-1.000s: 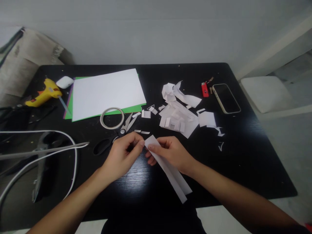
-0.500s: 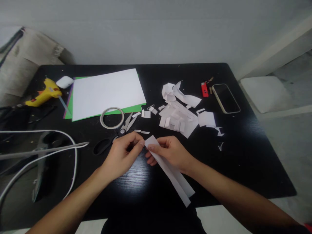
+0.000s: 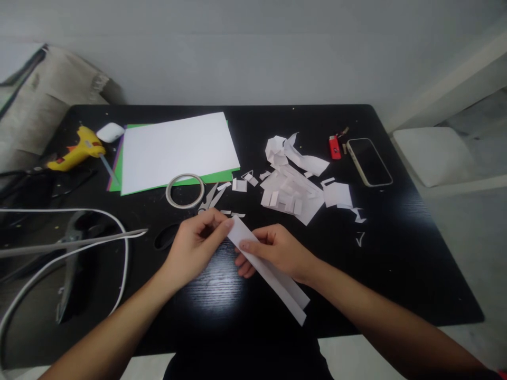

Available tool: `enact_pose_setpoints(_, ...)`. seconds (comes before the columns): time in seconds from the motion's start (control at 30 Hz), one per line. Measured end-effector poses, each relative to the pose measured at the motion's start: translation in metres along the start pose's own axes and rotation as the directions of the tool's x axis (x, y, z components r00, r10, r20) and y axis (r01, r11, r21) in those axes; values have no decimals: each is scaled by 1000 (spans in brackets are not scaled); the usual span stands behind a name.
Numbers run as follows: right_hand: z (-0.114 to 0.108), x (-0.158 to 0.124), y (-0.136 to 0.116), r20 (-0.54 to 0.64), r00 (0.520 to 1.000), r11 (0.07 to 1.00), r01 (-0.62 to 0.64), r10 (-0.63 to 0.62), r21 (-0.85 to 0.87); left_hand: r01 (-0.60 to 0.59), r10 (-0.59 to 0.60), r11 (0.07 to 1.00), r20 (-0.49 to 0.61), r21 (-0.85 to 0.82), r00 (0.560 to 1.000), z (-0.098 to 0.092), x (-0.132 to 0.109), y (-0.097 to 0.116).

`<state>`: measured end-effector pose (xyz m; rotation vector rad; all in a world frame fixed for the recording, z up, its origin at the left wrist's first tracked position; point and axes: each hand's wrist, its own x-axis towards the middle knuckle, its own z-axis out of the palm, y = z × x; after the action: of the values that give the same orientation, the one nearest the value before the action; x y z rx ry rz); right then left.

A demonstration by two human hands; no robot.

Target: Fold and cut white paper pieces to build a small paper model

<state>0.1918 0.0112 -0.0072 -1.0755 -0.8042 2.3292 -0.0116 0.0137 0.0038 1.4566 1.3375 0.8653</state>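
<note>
A long, folded strip of white paper (image 3: 273, 277) slants down to the right above the table's front part. Its upper left end is pinched between the thumb and fingers of my left hand (image 3: 198, 240). My right hand (image 3: 279, 248) grips the strip a little lower, thumb on top and fingers underneath. Just beyond my left hand lie the scissors (image 3: 209, 198), blades apart, their handles partly hidden by that hand. White paper scraps (image 3: 293, 190), cut and crumpled, are heaped beyond my right hand.
White sheets (image 3: 178, 148) lie over green paper at the back left, beside a yellow glue gun (image 3: 81, 150) and a white case (image 3: 110, 132). A tape ring (image 3: 169, 194) touches the sheets. White cable (image 3: 125, 248) loops at left. A red lighter (image 3: 335, 148) and phone (image 3: 370, 162) are at right.
My left hand has closed on the strip's upper end. The strip has slid slightly up and left through my right hand, which stays nearly in place. The view shifted slightly.
</note>
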Motion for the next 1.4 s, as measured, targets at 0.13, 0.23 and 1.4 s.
enact_pose_setpoints(0.13,-1,-1,-2,16,1000,1000,-18,18,-12,18,-17,1000,-67,20,998,-7,4,0)
enact_pose_setpoints(0.23,-2,-1,-1,32,999,1000,-27,27,-6,28,-26,999,-95,26,995,-10,6,-2)
enact_pose_setpoints(1.4,0,1,4,-27,993,990,115,-117,-81,319,-290,879,134,-353,947,-4,5,-7)
